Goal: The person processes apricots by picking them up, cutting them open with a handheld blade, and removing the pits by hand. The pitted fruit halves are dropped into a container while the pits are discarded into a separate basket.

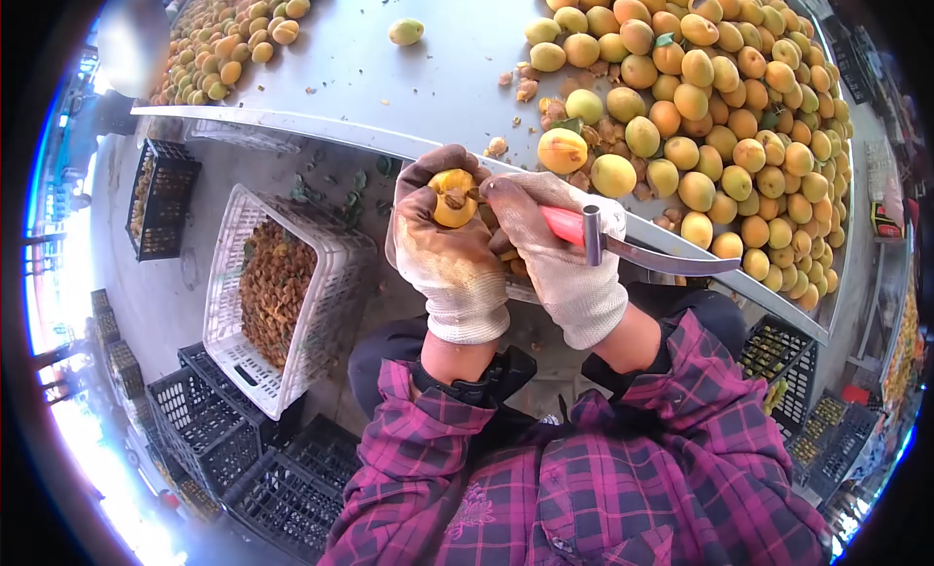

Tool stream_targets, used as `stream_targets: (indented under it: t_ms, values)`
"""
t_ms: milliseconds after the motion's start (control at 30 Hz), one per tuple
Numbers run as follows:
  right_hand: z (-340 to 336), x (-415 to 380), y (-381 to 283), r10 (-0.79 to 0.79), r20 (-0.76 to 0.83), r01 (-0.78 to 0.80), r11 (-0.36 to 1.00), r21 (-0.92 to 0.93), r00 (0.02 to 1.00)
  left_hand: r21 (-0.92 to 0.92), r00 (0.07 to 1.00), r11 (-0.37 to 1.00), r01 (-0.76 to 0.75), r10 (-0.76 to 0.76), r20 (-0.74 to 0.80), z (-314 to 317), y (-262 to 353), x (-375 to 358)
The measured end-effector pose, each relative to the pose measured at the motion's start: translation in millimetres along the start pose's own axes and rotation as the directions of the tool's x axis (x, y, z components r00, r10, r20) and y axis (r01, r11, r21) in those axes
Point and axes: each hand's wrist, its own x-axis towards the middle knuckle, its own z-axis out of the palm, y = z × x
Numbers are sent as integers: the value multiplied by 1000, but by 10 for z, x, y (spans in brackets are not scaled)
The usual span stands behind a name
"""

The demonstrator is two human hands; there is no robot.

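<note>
My left hand (449, 250), in a stained white glove, holds an opened apricot (453, 197) with its brown pit showing, just off the metal table's near edge. Beside it my right hand (559, 250), gloved too, is wrapped round the red handle of a tool (671, 262). The tool's curved metal blade points right, and a short metal crosspiece stands where blade and handle meet. The fingertips of my right hand are close to the fruit; whether they touch it is hard to tell. A large heap of apricots (720, 109) lies on the table right beyond my hands.
The metal table (389, 89) carries a second apricot heap (219, 41) at the far left and a single apricot (406, 32). A white crate (326, 323) of brown pits stands on the floor at left. Black crates (199, 420) stand lower left, others at right.
</note>
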Motion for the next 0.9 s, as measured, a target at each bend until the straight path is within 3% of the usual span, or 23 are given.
stream_targets:
  t_ms: [33,67,100,167,267,333,367,400,433,467,500,567,600,633,667,700,733,800,900]
  values:
    - [9,14,29,-5,-2,5,1000,3,1000,420,974,879,-224,216,68,18,-1,-2]
    - [16,45,93,108,-107,-78,964,254,988,-121,992,990,78,-89,-86,39,13,0]
    - [12,95,123,240,-175,-126,861,493,955,-124,993,990,73,-84,-87,28,44,10]
    - [-134,210,89,459,-24,-341,693,635,888,-440,954,853,279,-298,28,-33,101,33]
    - [-98,158,65,475,-57,-322,676,662,878,-451,964,855,256,-261,52,-59,50,42]
    - [-60,64,71,279,-97,-225,901,371,955,-421,971,877,232,-233,48,-34,13,20]
    - [-58,44,67,-92,-76,97,993,64,993,-194,993,974,120,-119,16,4,-25,-9]
    - [-26,17,104,-120,-78,127,987,96,990,47,1000,999,-4,4,12,23,-40,-18]
    - [11,13,120,-150,-80,159,979,130,985,47,1000,999,-10,9,11,16,-28,-3]
    - [-8,27,107,101,-101,-70,959,276,990,-152,993,981,116,-119,-10,0,-13,16]
    - [-26,46,72,348,-82,-285,864,415,934,-347,968,909,232,-249,-6,-24,-1,31]
    - [-24,17,155,284,-97,-204,851,484,954,-403,963,876,263,-263,55,-50,-16,12]
    - [-26,-6,144,49,-100,-25,972,234,994,-97,990,985,141,-140,22,-14,-32,-12]
    - [-25,-21,133,-181,-39,180,983,-25,983,221,1000,975,2,-9,30,5,-40,-22]
    - [-18,-22,120,-182,-38,181,983,-25,983,220,1000,976,1,-8,29,-28,-67,3]
    - [-4,-19,99,-68,-66,73,995,69,995,-81,992,989,123,-121,26,-71,-83,51]
    - [10,-13,75,47,-81,-33,986,165,996,-373,972,899,231,-227,55,-97,-91,78]
    - [6,20,17,257,-98,-208,912,354,961,-405,970,884,235,-241,37,-56,1,65]
    - [-10,42,41,321,-117,-227,843,487,940,-444,979,873,200,-202,43,-36,15,56]
